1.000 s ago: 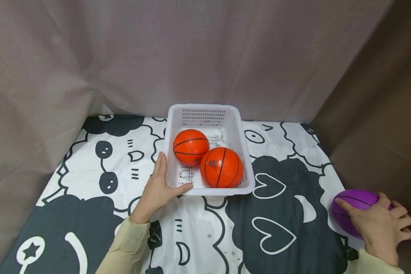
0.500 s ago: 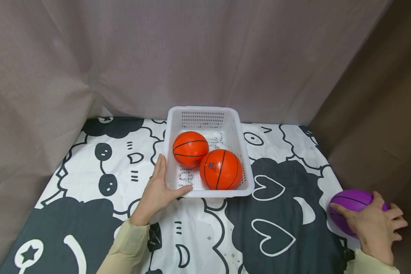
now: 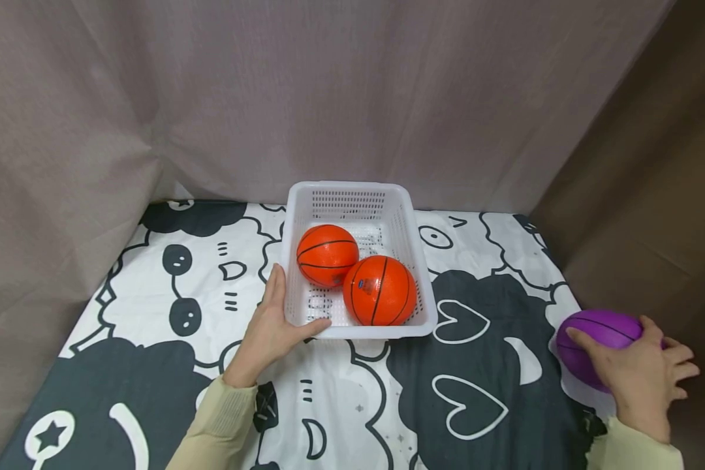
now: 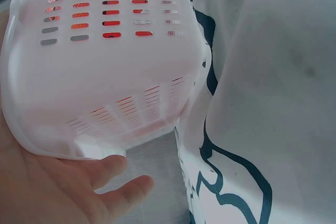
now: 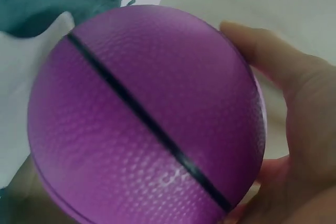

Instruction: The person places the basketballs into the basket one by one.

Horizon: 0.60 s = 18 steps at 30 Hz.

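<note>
In the head view my left hand (image 3: 270, 333) grips the near left corner of a white plastic basket (image 3: 370, 331), its thumb over the front rim and its fingers along the left side. Two orange mini basketballs lie in the basket: one ball (image 3: 324, 253) sits left, the other ball (image 3: 380, 290) nearer the front right. Far right, my right hand (image 3: 643, 382) holds a purple mini basketball (image 3: 593, 336), thumb on the near left and fingers over the far side. Up close in the right wrist view, the purple ball (image 5: 142, 114) hides part of that hand.
Under everything lies a black-and-white cartoon-print cloth (image 3: 352, 405). Grey-brown curtains (image 3: 352, 91) rise behind it and along the left. A darker brown curtain (image 3: 652, 248) stands on the right, close beside the right hand and purple ball.
My right hand has shifted slightly left and up in the view, and the purple ball has moved with it. The left hand, the basket and the orange balls stay in place.
</note>
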### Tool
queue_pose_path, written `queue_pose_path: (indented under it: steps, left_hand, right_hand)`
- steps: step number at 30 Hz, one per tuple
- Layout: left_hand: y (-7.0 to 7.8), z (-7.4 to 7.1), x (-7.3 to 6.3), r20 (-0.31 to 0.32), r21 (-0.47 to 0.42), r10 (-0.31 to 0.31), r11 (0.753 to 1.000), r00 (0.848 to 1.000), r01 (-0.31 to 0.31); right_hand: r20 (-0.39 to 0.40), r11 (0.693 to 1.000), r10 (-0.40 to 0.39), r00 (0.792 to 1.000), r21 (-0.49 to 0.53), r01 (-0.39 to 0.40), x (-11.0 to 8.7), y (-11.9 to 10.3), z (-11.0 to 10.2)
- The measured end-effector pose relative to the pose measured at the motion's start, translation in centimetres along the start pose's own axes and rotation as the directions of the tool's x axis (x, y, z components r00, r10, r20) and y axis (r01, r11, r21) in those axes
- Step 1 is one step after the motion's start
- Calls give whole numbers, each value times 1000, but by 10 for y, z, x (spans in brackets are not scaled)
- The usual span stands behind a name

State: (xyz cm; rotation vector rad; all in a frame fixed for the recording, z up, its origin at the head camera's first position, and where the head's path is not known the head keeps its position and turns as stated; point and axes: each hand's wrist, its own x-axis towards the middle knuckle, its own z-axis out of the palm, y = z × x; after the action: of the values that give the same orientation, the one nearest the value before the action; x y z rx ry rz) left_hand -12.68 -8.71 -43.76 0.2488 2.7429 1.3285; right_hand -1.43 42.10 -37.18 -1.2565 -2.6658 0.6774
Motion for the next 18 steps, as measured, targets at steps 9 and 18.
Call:
queue_pose_path:
  steps: [9,18]
  left_hand:
    - [1,0,-1,0,0,-6,1000,1000,6]
    - [3,0,1,0,-9,-8,1000,1000,8]
  right_hand:
    - [-11,992,-90,996,91,90,-1,-45,4]
    - [-14,947,-291,957,139,290,-2,-103,18]
